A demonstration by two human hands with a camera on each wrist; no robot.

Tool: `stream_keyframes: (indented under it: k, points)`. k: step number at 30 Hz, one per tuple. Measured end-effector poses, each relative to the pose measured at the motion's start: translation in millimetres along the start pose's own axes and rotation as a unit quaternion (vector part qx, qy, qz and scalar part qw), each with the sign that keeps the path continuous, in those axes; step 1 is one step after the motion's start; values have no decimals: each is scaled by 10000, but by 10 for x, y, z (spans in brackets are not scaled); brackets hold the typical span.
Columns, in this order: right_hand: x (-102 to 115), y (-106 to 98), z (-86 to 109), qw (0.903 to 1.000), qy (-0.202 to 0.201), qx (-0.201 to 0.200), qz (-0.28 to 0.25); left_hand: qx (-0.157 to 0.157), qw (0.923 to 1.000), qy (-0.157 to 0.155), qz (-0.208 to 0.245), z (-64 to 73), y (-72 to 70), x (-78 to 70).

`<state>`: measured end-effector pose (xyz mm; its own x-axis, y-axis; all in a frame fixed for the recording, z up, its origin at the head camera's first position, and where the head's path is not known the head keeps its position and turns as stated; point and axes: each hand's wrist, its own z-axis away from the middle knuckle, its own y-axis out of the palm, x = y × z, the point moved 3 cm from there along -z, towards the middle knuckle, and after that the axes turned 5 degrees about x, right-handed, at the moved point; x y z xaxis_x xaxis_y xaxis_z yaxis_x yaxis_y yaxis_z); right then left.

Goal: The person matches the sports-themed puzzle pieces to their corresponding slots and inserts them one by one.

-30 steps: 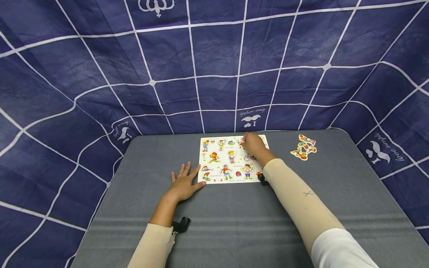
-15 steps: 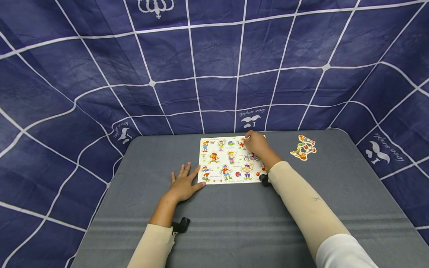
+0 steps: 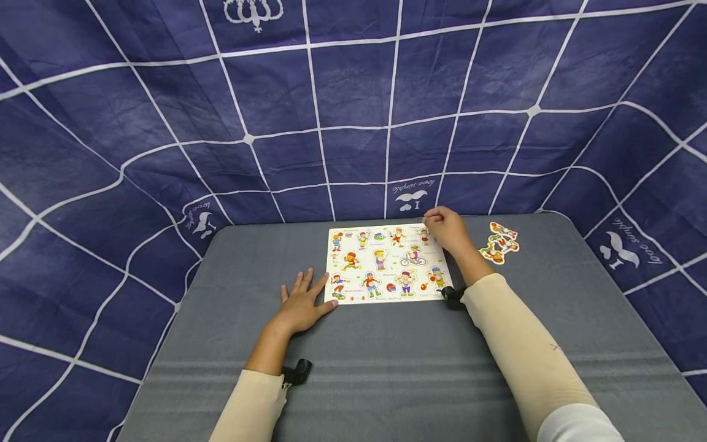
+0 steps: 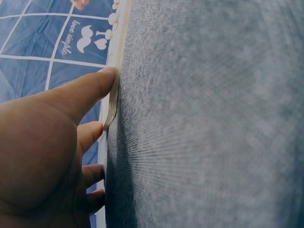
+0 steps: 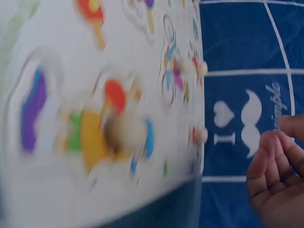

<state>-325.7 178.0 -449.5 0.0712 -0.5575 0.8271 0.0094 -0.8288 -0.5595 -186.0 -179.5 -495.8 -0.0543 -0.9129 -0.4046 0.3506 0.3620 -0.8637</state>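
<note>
A white wooden knob puzzle board (image 3: 367, 244) with colourful sports figures lies at the far middle of the table. My left hand (image 3: 301, 308) rests at its left edge, fingers spread on the cloth and thumb over the near-left corner. The left wrist view shows that thumb (image 4: 92, 88) on the board's edge. Over the far-right corner is my right hand (image 3: 450, 232), its fingers loosely bent. No held thing shows in this hand (image 5: 280, 171) in the right wrist view. A figure piece with a round knob (image 5: 130, 133) sits in the board there, blurred.
Several loose figure pieces (image 3: 499, 244) lie in a cluster on the grey table (image 3: 386, 362), right of the board. Behind and beside the table hangs a blue cloth (image 3: 353, 92) with white grid lines.
My right hand has moved right and slightly away from the red figure in the far row to the board's far-right corner, uncovering that figure and the cyclist. The left hand has stayed in place.
</note>
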Motion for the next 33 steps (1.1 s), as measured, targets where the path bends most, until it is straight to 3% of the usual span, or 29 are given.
stream_keyframes:
  k: [10, 23, 30, 33]
  points:
    - [-390, -334, 164, 9992, 149, -187, 310, 29, 10000, -7, -10, 23, -10, -3]
    - [-727, -771, 371, 9977, 202, -419, 490, 21, 10000, 3, 4, 15, -7, -1]
    - [-881, -909, 448, 9985, 547, -91, -30, 25, 10000, -2, 7, 9, -9, 4]
    - [-918, -938, 470, 9983, 574, 67, 100, 40, 10000, -2, 1, 5, -5, 10]
